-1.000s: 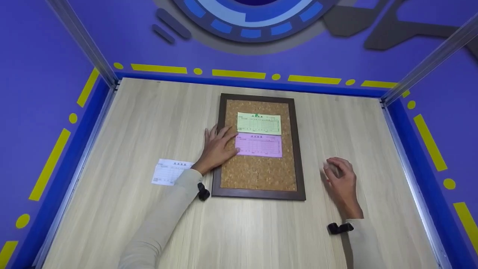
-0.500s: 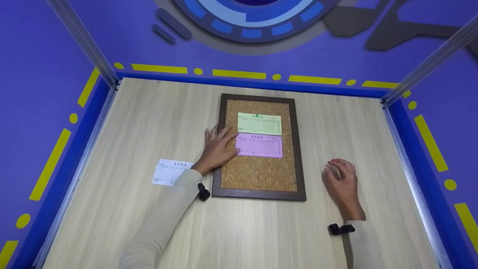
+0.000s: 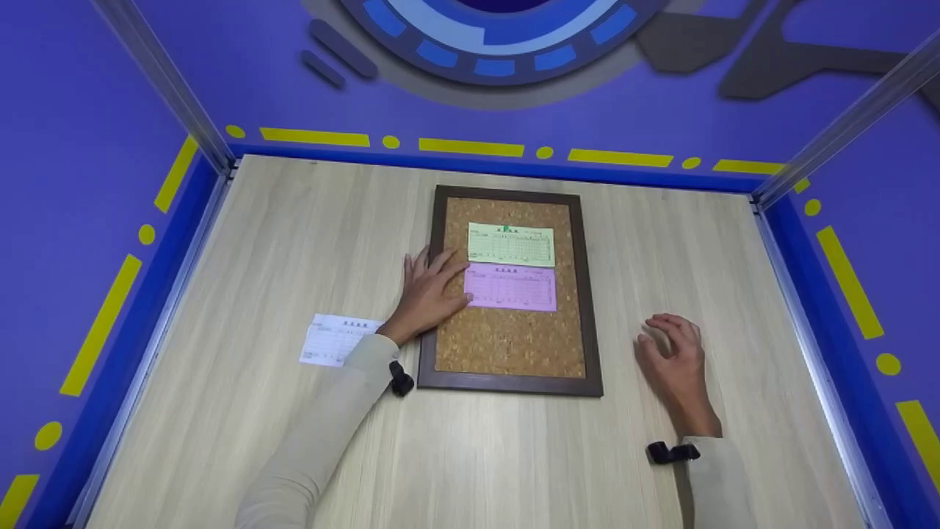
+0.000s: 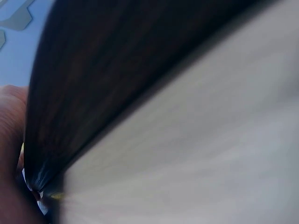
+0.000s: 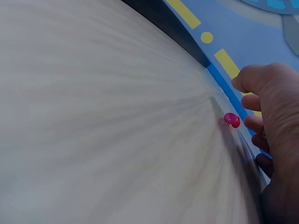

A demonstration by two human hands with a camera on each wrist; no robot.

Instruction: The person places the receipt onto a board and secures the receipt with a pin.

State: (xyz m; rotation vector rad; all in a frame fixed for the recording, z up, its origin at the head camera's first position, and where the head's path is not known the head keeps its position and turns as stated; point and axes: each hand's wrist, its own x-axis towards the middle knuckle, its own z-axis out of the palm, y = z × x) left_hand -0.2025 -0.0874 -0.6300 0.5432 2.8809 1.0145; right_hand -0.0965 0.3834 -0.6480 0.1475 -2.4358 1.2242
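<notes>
Open lane beside the right hand (image 3: 677, 360), traffic at the left hand (image 3: 426, 297)!
Inward from the right hand, there's bare tabletop (image 3: 620, 294) all the way to the dark frame (image 3: 585, 308), its rail the first barrier; past that, open cork (image 3: 507, 342) on the near side of the pink slip (image 3: 514, 288). Mind the pink pushpin (image 5: 230, 118) just by the right fingers! The left hand blocks the opposite rail, and its sleeve (image 3: 323, 426) covers part of the white slip (image 3: 330, 342).

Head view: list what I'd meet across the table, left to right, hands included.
White printed slip → left hand → framed corkboard → right hand. The green slip and purple slip share the corkboard's span, so I leave them out.
</notes>
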